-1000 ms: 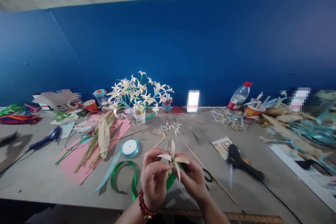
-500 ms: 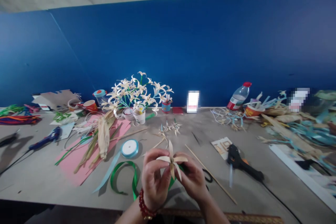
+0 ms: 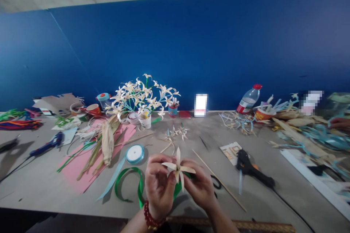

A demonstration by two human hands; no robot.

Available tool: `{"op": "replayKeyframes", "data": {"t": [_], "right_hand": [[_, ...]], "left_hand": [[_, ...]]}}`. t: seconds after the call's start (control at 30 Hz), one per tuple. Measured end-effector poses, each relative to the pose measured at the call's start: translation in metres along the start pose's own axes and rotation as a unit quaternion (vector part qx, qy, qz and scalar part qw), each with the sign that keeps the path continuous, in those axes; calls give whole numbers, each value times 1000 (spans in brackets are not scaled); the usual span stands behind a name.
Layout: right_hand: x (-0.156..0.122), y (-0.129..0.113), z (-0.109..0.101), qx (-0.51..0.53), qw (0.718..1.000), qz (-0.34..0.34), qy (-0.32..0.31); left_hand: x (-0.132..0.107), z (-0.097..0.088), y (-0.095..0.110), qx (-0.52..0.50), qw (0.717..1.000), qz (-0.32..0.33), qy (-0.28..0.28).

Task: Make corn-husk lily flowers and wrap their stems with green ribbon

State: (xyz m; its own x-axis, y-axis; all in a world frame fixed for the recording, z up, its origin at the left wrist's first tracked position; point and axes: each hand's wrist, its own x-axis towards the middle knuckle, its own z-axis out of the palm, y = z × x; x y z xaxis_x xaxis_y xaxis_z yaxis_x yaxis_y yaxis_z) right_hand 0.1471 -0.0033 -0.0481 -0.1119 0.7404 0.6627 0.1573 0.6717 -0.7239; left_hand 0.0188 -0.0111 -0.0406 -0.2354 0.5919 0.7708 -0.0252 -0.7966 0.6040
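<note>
Left hand (image 3: 159, 186) and right hand (image 3: 199, 186) pinch the flower (image 3: 178, 168) low — probably sparing its petals (image 3: 178, 154) — green ribbon (image 3: 177, 189) just underneath.

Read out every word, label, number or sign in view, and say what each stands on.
Nothing can be read.
Bottle: label too small, blurred.
Card by the black glue gun: large marks, too blurred.
Orange cup: print too small.
Middle pixelated panel: unreadable.

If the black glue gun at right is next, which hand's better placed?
Right hand, probably: it is nearer the black glue gun. Both hands are at the pale flower, so the left hand would likely have to hold it alone.
</note>
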Motion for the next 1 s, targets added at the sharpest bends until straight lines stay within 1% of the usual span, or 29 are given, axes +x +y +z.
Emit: {"op": "replayKeyframes", "data": {"t": [0.17,0.27,0.33,0.37,0.43,0.5,0.57,0.67,0.8,0.9,1.0], "right_hand": [[-1,1,-1,25,1000,-15,-2],[0,2,-2,41,999,-22,-8],[0,3,-3,39,999,-24,-7],[0,4,-4,36,999,-24,-7],[0,6,-4,35,999,-24,-9],[-1,8,-3,40,999,-16,-12],[-1,9,-3,42,999,3,-16],[0,9,-4,24,998,35,-35],[5,5,-8,26,997,47,-58],[9,1,-9,53,993,74,-72],[11,-4,-8,68,989,98,-85]], "left_hand": [[1,1,-1,13,1000,0,2],[-6,-5,-5,26,999,-5,-22],[-12,-12,-10,40,998,-15,-50],[-15,-15,-12,48,996,-29,-67],[-19,-21,-14,51,991,-77,-97],[-19,-24,-14,32,984,-132,-112],[-14,-24,-13,-4,978,-176,-112],[-5,-22,-12,-64,967,-223,-109],[-1,-24,-17,-108,950,-276,-99],[-2,-29,-18,-89,943,-302,-106],[-1,-32,-15,-44,953,-275,-117]]}}
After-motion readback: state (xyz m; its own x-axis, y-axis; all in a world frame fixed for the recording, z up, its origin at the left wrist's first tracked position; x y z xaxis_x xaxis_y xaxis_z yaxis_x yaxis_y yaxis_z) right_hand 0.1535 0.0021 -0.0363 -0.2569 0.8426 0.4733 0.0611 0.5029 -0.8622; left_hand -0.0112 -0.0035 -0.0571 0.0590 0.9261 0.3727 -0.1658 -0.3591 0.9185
